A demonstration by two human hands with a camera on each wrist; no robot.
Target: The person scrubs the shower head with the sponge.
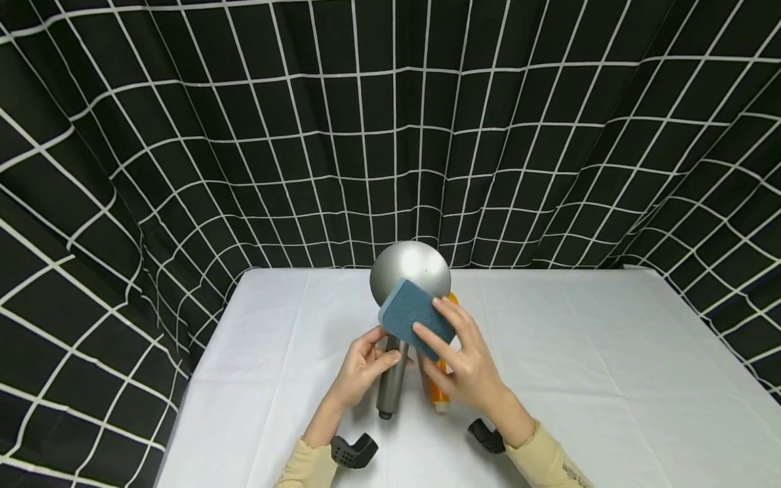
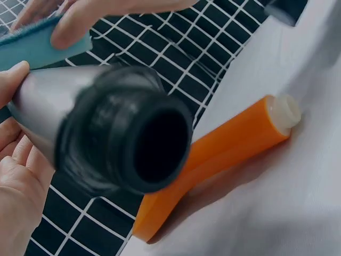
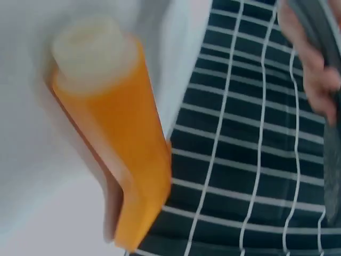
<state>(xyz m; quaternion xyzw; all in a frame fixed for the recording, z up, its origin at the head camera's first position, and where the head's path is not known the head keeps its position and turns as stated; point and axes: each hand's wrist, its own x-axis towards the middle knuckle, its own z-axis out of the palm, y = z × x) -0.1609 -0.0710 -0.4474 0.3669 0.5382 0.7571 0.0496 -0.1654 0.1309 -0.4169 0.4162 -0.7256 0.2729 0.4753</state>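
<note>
Near the middle of the head view, my left hand grips the grey handle of a utensil with a round silver head. In the left wrist view, the handle's black end has a round hole. My right hand holds a blue sponge, fingers spread over its top face. The sponge overlaps the lower part of the silver head in the head view. Below the right hand, an orange bent item with a whitish tip lies on the white cloth, partly hidden from the head camera.
A white cloth-covered table spreads on both sides of the hands. Behind and beside it hangs a black curtain with a white grid. Black wrist devices sit at both sleeve ends.
</note>
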